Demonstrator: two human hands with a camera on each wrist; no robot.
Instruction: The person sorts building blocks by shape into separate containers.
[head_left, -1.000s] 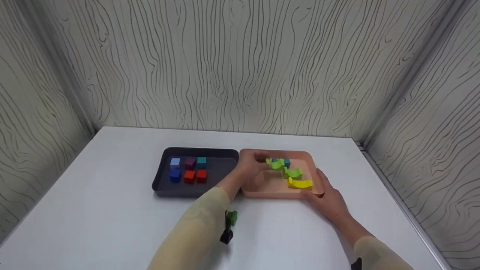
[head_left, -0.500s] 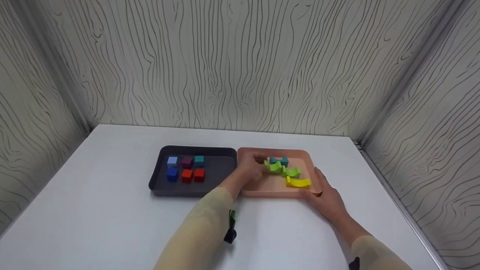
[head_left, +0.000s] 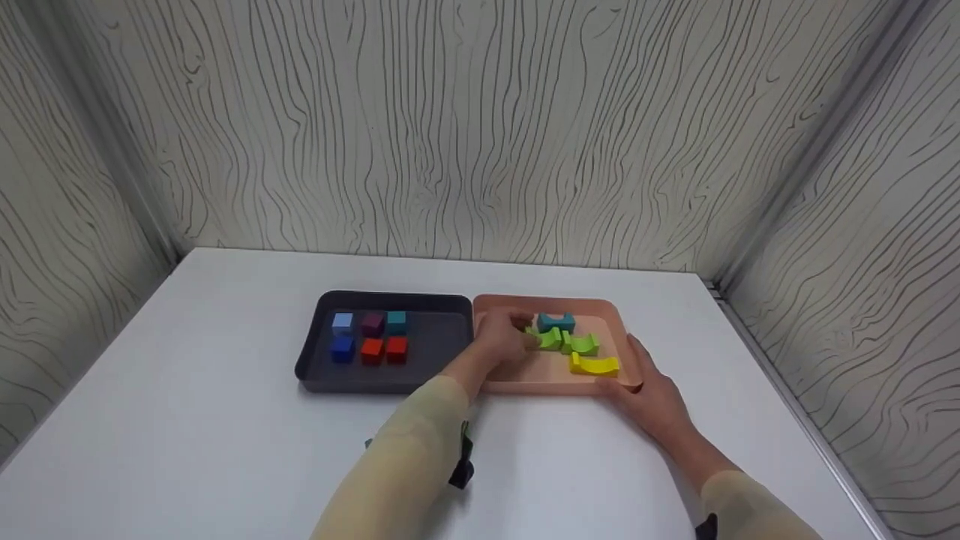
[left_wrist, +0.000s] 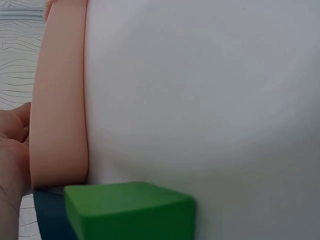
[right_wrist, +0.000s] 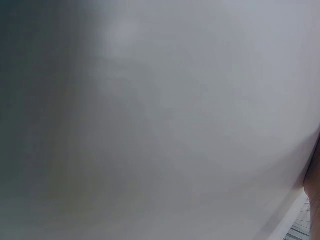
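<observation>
In the head view, my left hand [head_left: 504, 337] reaches into the pink tray [head_left: 536, 386] and pinches the left end of a lime green curved block [head_left: 550, 340]. Its right end stands close beside a second lime curved block [head_left: 582, 344]. Just behind is a teal curved block [head_left: 556, 323], and a yellow curved block [head_left: 594, 365] lies in front. My right hand [head_left: 658, 405] rests against the tray's front right corner, fingers along the outer right side and thumb at the front. Part of my left hand [left_wrist: 12, 145] shows beyond the tray wall in the left wrist view.
A dark tray [head_left: 442, 364] adjoins the pink one on the left, holding several cubes, including a blue cube [head_left: 343, 349] and a red cube [head_left: 397, 350]. In the left wrist view, a green block [left_wrist: 135, 207] sits near the camera. Patterned panels [head_left: 420, 135] surround the white table.
My left hand has lowered the lime curved block slightly, bringing it beside the other lime one and showing more of the teal block. The right hand stays at the tray's corner.
</observation>
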